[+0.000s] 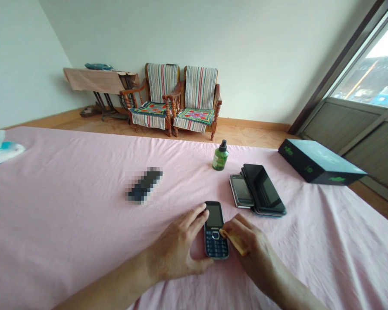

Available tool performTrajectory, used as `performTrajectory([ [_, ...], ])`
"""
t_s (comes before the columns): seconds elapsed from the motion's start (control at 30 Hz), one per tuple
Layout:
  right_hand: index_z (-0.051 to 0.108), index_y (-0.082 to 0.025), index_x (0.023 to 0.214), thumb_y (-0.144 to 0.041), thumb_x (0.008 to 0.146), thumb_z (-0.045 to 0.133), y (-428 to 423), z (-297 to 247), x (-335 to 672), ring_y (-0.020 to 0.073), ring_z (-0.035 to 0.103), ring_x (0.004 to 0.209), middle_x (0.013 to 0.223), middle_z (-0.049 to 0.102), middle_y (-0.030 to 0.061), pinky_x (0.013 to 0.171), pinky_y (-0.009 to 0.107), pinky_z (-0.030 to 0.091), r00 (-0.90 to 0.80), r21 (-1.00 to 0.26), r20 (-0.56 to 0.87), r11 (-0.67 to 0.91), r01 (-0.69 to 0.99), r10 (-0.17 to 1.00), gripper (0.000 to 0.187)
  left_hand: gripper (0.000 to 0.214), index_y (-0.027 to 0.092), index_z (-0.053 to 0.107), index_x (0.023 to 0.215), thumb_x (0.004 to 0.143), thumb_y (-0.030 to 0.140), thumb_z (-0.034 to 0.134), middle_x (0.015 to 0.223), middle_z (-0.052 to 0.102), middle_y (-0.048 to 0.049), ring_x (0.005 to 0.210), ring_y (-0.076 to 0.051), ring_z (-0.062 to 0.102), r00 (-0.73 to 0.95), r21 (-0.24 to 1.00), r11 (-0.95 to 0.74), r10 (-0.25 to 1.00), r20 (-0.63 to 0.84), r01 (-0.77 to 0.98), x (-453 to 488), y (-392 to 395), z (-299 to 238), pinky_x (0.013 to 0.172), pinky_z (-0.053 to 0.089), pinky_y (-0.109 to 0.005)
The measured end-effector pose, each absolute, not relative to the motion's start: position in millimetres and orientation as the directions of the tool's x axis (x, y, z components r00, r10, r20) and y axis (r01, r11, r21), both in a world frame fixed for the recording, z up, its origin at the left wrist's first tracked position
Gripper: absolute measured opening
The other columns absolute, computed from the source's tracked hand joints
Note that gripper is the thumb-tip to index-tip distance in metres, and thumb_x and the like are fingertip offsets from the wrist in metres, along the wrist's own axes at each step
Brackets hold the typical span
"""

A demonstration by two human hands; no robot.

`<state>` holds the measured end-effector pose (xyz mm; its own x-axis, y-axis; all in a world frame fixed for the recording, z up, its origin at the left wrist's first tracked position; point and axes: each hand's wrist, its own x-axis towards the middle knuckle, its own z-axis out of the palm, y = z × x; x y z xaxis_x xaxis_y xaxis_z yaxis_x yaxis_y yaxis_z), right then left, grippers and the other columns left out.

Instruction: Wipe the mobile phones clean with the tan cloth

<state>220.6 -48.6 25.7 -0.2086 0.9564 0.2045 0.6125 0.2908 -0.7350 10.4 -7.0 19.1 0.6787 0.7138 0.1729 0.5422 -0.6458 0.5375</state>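
Soft daylight comes from the right, where the window glares white.

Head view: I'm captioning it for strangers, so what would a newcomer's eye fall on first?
Probably the dark-blue keypad phone at lower centre, with the bare left hand touching its upper left edge and the right hand holding a yellow-tan, cloth-like piece at its right edge. Next comes the green bottle with a black top, standing beyond it on the pink sheet. Behind, two striped-covered wooden armchairs stand by the pale wall.

The keypad phone is blue-black (the sheet, pink).
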Motion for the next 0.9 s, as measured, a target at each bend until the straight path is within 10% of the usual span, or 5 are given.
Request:
performTrajectory([
  [0.9, 0.063, -0.016, 0.082, 0.0, 0.09, 0.043, -50.1, 25.8, 220.5, 0.0145, 0.054, 0.071, 0.082, 0.056, 0.0039, 0.062, 0.025, 0.041, -0.326, -0.687, 0.227, 0.388, 0.614, 0.918, 0.027, 0.085, 0.012, 0.038, 0.139, 0.065, 0.033, 0.075, 0.148, 0.035, -0.0166, 0.134, -0.031, 0.038, 0.678, 0.518, -0.642, 0.719, 0.151, 0.566, 11.1, -7.5, 20.3, 0.109, 0.038, -0.046],
])
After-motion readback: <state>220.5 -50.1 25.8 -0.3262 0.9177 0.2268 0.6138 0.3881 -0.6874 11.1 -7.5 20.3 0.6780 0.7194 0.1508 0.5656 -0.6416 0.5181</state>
